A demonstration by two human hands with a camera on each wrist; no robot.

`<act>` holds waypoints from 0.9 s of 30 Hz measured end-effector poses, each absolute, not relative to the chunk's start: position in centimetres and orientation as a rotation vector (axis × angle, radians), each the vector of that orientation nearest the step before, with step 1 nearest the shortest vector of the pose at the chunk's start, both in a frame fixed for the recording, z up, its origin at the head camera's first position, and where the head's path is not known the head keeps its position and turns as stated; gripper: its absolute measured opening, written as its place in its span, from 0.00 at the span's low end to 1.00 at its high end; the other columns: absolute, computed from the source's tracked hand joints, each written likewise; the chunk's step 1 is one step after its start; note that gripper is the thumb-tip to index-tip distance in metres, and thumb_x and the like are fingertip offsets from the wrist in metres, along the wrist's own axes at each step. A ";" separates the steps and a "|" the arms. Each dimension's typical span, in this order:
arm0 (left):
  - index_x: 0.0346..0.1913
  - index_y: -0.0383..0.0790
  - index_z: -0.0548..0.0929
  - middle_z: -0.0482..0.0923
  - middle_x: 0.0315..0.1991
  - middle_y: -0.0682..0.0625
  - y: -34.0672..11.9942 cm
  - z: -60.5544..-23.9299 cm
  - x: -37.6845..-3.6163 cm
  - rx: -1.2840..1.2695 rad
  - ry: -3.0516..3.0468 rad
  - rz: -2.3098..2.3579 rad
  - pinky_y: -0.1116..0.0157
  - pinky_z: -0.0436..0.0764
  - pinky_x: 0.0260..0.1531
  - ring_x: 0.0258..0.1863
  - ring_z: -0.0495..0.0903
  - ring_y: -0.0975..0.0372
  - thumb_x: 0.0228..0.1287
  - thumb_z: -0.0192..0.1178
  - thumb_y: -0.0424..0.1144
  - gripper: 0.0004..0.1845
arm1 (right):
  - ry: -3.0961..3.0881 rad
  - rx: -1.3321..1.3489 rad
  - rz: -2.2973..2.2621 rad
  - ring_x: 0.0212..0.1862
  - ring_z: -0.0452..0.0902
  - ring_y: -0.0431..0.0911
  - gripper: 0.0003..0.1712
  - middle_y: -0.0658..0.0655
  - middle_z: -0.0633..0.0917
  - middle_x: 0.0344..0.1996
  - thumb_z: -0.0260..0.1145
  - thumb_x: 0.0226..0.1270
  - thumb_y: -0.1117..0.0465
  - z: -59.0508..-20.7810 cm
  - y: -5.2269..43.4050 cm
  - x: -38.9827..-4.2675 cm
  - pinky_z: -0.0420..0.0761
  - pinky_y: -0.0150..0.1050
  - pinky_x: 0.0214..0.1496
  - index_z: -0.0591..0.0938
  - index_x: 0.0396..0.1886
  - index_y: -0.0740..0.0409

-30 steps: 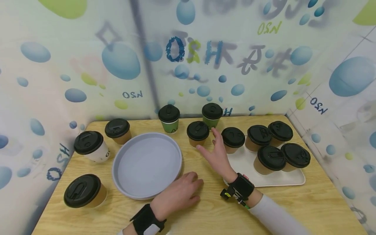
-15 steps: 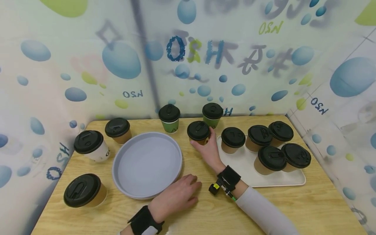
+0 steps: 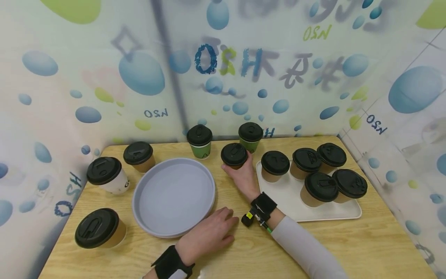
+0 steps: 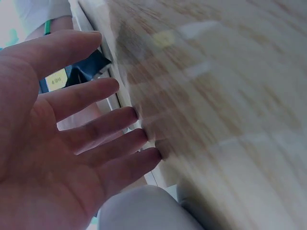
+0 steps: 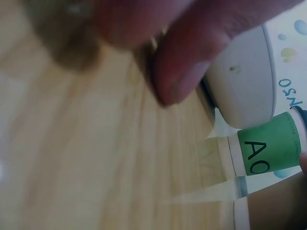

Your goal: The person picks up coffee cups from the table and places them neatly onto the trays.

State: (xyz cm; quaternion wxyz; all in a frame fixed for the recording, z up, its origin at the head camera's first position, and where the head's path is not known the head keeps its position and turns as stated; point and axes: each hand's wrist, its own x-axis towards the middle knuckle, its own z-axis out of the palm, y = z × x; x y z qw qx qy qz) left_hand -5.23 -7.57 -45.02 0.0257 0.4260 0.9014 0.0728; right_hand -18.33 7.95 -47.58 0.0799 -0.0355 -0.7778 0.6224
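Observation:
My right hand [image 3: 244,176] grips a brown paper cup with a black lid [image 3: 234,154], thumb on its near side and fingers round its right. In the right wrist view the brown wall of this cup [image 5: 278,206] fills the lower right corner. Just behind it stands a green cup [image 3: 250,137], with a second green cup [image 3: 200,141] to the left. My left hand [image 3: 209,232] rests on the table beside the round grey tray [image 3: 174,228], holding nothing. Its fingers [image 4: 110,122] are spread and slightly bent in the left wrist view.
On the right, a white rectangular tray [image 3: 289,209] bears several brown lidded cups [image 3: 318,190]. Left of the round tray stand a white cup [image 3: 108,176] and two brown cups, one at the back [image 3: 139,157], one in front [image 3: 101,228]. A patterned curtain [image 3: 223,89] hangs behind.
My right hand has moved left from beside the white tray and taken hold of the brown cup. The cup stays about where it was. My left hand has barely moved.

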 end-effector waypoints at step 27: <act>0.63 0.43 0.80 0.77 0.56 0.49 -7.8 -45.1 -5.4 1.248 2.707 0.303 0.66 0.80 0.52 0.51 0.78 0.64 0.69 0.68 0.45 0.23 | -2.360 0.021 1.758 0.76 0.63 0.53 0.58 0.60 0.70 0.73 0.83 0.57 0.51 -44.2 12.5 -11.4 0.62 0.57 0.75 0.57 0.79 0.55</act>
